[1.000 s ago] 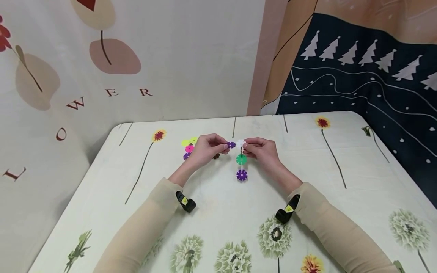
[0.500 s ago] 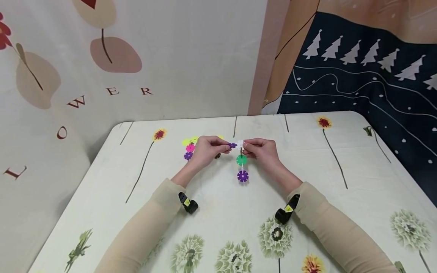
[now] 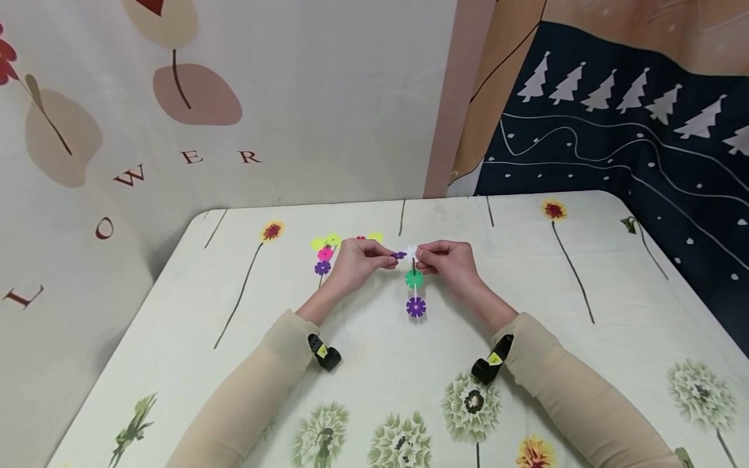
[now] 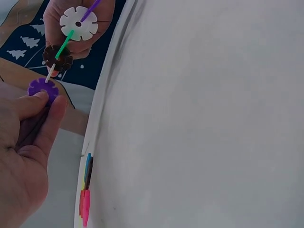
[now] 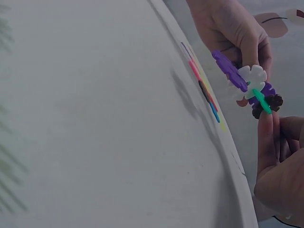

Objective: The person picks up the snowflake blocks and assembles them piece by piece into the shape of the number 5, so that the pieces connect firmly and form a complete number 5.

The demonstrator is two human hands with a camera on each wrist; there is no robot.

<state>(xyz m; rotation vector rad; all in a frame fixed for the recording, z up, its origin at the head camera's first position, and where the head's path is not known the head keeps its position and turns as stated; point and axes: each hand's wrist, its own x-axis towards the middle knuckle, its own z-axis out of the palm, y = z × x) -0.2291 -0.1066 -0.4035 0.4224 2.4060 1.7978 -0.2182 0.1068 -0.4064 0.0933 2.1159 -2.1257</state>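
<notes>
Fingers of the left hand (image 3: 355, 265) and right hand (image 3: 449, 265) pinch notched discs (image 4: 37, 87) (probably light, stiff plastic), best gripped at the rims.

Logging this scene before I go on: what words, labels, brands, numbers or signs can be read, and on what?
"L O W E R": printed in dark red on the pale backdrop.
Yellow tags on the black wrist cameras: any marks too small to read.
Colored notched discs: no readable text.
</notes>
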